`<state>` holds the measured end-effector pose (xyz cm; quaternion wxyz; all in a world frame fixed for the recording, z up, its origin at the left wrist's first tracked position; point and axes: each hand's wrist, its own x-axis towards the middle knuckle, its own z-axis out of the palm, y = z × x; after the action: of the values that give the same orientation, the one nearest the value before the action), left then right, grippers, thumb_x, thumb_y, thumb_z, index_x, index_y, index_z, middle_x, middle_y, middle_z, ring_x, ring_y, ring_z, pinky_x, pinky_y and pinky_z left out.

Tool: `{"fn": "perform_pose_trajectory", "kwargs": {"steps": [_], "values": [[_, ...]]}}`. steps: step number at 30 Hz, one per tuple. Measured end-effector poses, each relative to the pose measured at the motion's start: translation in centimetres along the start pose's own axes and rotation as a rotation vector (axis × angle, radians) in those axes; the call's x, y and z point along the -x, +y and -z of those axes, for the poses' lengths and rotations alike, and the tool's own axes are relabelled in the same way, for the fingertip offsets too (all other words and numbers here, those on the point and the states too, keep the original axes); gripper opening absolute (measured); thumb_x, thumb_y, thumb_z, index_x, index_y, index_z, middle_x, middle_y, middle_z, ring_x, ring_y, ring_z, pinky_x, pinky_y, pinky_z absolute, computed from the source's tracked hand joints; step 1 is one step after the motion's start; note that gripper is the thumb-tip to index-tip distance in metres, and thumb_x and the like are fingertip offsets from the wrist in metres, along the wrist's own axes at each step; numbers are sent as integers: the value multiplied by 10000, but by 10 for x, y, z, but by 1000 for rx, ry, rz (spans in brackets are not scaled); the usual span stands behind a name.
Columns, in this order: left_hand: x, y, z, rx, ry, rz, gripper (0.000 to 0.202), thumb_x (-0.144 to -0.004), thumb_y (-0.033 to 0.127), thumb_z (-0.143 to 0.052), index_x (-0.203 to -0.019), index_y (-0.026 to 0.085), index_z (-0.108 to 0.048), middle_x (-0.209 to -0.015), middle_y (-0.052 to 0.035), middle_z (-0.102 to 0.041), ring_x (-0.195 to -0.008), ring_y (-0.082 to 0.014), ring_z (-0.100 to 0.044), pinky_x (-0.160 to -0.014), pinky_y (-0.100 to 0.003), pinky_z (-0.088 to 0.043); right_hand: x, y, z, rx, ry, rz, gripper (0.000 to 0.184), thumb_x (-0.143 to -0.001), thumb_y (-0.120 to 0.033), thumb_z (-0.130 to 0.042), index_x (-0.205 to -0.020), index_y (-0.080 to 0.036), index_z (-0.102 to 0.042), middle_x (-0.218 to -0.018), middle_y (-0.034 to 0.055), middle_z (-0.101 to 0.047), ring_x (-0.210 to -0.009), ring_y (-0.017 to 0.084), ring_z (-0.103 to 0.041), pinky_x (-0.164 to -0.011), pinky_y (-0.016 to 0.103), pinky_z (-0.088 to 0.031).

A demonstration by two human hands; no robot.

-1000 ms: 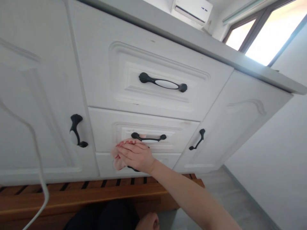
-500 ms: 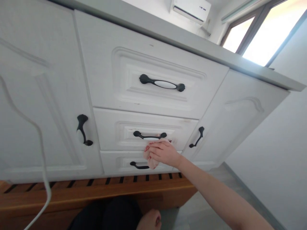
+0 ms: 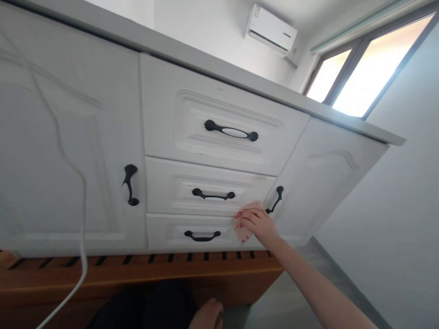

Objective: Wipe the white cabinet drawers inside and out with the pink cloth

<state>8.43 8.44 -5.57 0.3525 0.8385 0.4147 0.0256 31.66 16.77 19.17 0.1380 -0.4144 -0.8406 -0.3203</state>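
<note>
My right hand [image 3: 258, 225] presses a pale pink cloth [image 3: 244, 230] flat against the white cabinet, at the right end of the middle drawer [image 3: 171, 185] and the bottom drawer [image 3: 164, 232]. The cloth sits just left of the right door's black handle [image 3: 275, 199]. My left hand [image 3: 206, 316] rests low at the bottom edge of the view with fingers curled; nothing shows in it. Each drawer has a black handle: top [image 3: 231, 130], middle [image 3: 213, 195], bottom [image 3: 202, 236].
The cabinet has a grey countertop [image 3: 219, 68], a left door with a black handle [image 3: 131, 184], and a slatted wooden base [image 3: 137, 269]. A white cable [image 3: 80, 228] hangs at the left. An air conditioner [image 3: 270, 28] and a window [image 3: 370, 68] are beyond.
My right hand has slid the cloth rightward along the drawer fronts, from under the middle handle to the right end by the right door. The view has pulled back.
</note>
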Motion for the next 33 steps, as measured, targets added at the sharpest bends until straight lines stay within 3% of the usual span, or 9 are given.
{"fn": "perform_pose_trajectory", "kwargs": {"steps": [3,7,9,12,15,18,22,26,33], "values": [[0,-16,-11,-152,209,-76,653,-689,46,-509,-1321,197,-574,-1490,-124,-501,-1368,-253,-485,-1118,-324,-413,27,-5,-5,-71,-20,-118,163,-884,-125,-633,-959,-255,-695,-1013,-5,-738,-1011,196,-577,-911,348,-429],[1,-30,-9,-489,800,-172,775,-689,4,-512,-1415,274,-485,-1454,-114,-540,-1310,-260,-546,-1038,-348,-503,42,-5,20,-156,41,-274,314,-872,-47,-532,-1015,-267,-705,-1060,7,-729,-1047,192,-592,-888,343,-440],[4,-23,12,-561,957,-229,755,-739,33,-527,-1450,269,-434,-1475,-115,-508,-1341,-256,-506,-1030,-345,-500,27,-4,41,-118,186,-342,335,-887,-58,-505,-1054,-269,-706,-1120,21,-717,-1126,205,-572,-909,360,-424],[3,-3,62,-544,1054,-201,671,-834,99,-521,-1480,216,-378,-1531,-127,-419,-1404,-272,-408,-1073,-388,-448,-14,0,62,-3,442,-363,322,-928,-91,-521,-1119,-283,-696,-1164,25,-711,-1181,217,-550,-969,390,-382],[-7,12,105,-508,1067,-150,599,-887,118,-481,-1472,191,-378,-1504,-113,-449,-1406,-268,-385,-1086,-415,-413,-51,5,53,96,570,-363,310,-950,-131,-548,-1173,-301,-681,-1159,20,-714,-1151,211,-550,-965,384,-377],[-18,11,126,-488,1000,-116,565,-888,97,-461,-1439,217,-430,-1418,-73,-538,-1340,-243,-450,-1073,-398,-410,-59,3,26,128,597,-357,309,-949,-187,-593,-1232,-292,-655,-1136,26,-721,-1104,211,-545,-951,379,-386],[-19,6,130,-458,916,-103,570,-880,93,-475,-1427,252,-452,-1385,-50,-559,-1296,-235,-482,-1083,-398,-400,-35,-12,-2,107,529,-361,318,-942,-199,-610,-1252,-262,-644,-1149,40,-720,-1107,225,-529,-954,396,-385],[-13,16,133,-439,884,-42,553,-862,88,-490,-1398,225,-484,-1349,-78,-558,-1268,-255,-486,-1068,-419,-409,-6,-30,-13,34,395,-350,323,-931,-179,-607,-1239,-262,-654,-1145,42,-718,-1102,230,-531,-949,398,-405],[-7,21,140,-472,855,-57,586,-816,77,-531,-1381,229,-498,-1311,-74,-576,-1236,-263,-498,-1088,-445,-386,55,-79,-30,-495,180,-698,471,-790,-26,-466,-1110,-242,-735,-1105,74,-715,-1029,228,-621,-922,381,-531]]}}
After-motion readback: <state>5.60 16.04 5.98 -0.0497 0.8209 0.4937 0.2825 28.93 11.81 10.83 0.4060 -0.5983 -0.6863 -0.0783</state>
